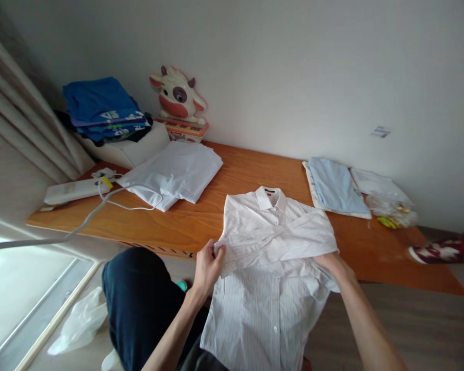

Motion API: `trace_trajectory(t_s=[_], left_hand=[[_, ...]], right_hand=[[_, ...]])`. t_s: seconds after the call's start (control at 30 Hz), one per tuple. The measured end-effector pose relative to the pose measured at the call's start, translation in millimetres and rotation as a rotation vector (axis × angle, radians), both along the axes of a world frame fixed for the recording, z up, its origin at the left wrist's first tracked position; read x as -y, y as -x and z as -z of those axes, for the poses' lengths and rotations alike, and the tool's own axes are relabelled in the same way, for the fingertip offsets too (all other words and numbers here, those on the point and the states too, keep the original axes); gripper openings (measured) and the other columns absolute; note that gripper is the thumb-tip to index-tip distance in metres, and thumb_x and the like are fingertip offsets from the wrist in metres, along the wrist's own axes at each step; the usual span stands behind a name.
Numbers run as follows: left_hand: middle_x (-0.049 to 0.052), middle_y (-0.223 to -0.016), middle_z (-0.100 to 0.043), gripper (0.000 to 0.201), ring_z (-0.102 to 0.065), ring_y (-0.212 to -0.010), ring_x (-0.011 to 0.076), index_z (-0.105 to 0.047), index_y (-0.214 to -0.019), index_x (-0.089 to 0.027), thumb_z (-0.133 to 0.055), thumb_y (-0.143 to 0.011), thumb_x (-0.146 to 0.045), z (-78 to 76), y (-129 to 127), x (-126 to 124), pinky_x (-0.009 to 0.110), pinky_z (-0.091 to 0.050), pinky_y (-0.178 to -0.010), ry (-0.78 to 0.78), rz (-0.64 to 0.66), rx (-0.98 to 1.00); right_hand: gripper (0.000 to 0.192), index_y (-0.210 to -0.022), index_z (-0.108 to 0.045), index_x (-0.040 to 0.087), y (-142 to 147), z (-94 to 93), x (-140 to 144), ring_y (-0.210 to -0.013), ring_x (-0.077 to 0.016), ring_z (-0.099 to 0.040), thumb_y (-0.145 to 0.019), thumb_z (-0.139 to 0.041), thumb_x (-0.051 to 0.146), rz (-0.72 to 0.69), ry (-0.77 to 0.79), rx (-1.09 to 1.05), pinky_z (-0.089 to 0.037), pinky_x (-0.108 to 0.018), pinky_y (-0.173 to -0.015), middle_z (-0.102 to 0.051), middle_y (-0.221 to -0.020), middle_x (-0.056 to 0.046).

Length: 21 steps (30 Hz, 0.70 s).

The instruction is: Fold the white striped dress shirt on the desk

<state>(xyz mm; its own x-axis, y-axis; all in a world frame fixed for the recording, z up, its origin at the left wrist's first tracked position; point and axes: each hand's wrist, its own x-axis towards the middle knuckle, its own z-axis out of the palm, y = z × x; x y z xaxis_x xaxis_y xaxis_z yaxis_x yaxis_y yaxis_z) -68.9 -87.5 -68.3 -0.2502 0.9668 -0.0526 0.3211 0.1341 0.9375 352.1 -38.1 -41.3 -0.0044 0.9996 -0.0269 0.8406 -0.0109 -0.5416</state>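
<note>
As sleeves (301, 234) are crossed over the shirt (251, 314), cloth (234, 256) is pinched by left hand (209, 264), fingers closed | right hand (332, 264), fingers hidden (grip can't be told) | lower half unfolded

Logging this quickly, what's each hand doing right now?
Left hand: closed, pinching the white shirt.
Right hand: fingers hidden by the white shirt, so its grip cannot be told.

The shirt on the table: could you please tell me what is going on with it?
Two bare hands are on the shirt. The left hand pinches its cloth at one side; the right hand is at the other, fingers hidden by cloth. The collar lies on the table, the lower part extends past the near edge, and a sleeve crosses the front.
</note>
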Motion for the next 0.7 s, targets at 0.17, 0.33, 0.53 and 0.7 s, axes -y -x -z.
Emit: trace_trajectory(t_s=[0.17,0.33,0.53,0.7], left_hand=[[-0.008,-0.063,-0.043,0.034,-0.038,-0.059,0.0100,-0.049,-0.073,-0.022,-0.065,-0.094,-0.043,10.9,3,20,0.022,-0.028,-0.055,0.066,-0.018,0.102],[-0.007,-0.069,-0.054,0.035,-0.045,-0.060,0.0096,-0.058,-0.086,-0.019,-0.071,-0.096,-0.050,24.7,5,42,0.019,-0.034,-0.054,0.119,-0.045,0.354],[-0.004,-0.076,-0.062,0.035,-0.053,-0.066,0.0114,-0.063,-0.088,-0.018,-0.077,-0.092,-0.050,19.4,0,51,0.020,-0.043,-0.060,0.066,-0.132,0.445],[-0.001,-0.084,-0.068,0.024,-0.060,-0.077,0.0148,-0.069,-0.093,-0.020,-0.079,-0.093,-0.042,-11.6,-22,56,0.022,-0.048,-0.068,-0.034,-0.191,0.491]], right_hand=[[0.044,-0.136,-0.073,0.032,10,-22.8,38,-0.139,-0.0387,-0.063,-0.098,-0.059,0.051,-0.210,0.053,0.045,-0.051,-0.059,-0.116,-0.072,-0.144,-0.010],[0.035,-0.099,-0.080,0.030,10,-50.5,64,-0.099,-0.0330,-0.079,-0.106,-0.053,0.051,-0.095,-0.005,0.073,-0.063,-0.042,-0.085,-0.083,-0.103,-0.007],[0.054,-0.161,-0.050,0.028,46,-9.7,27,-0.159,-0.0350,-0.039,-0.110,-0.046,0.046,-0.175,-0.279,0.189,-0.028,-0.062,-0.132,-0.048,-0.169,-0.008],[0.067,-0.170,-0.034,0.025,44,30.9,12,-0.167,-0.0356,-0.018,-0.109,-0.046,0.051,-0.186,-0.189,0.154,-0.014,-0.067,-0.135,-0.025,-0.179,-0.009]])
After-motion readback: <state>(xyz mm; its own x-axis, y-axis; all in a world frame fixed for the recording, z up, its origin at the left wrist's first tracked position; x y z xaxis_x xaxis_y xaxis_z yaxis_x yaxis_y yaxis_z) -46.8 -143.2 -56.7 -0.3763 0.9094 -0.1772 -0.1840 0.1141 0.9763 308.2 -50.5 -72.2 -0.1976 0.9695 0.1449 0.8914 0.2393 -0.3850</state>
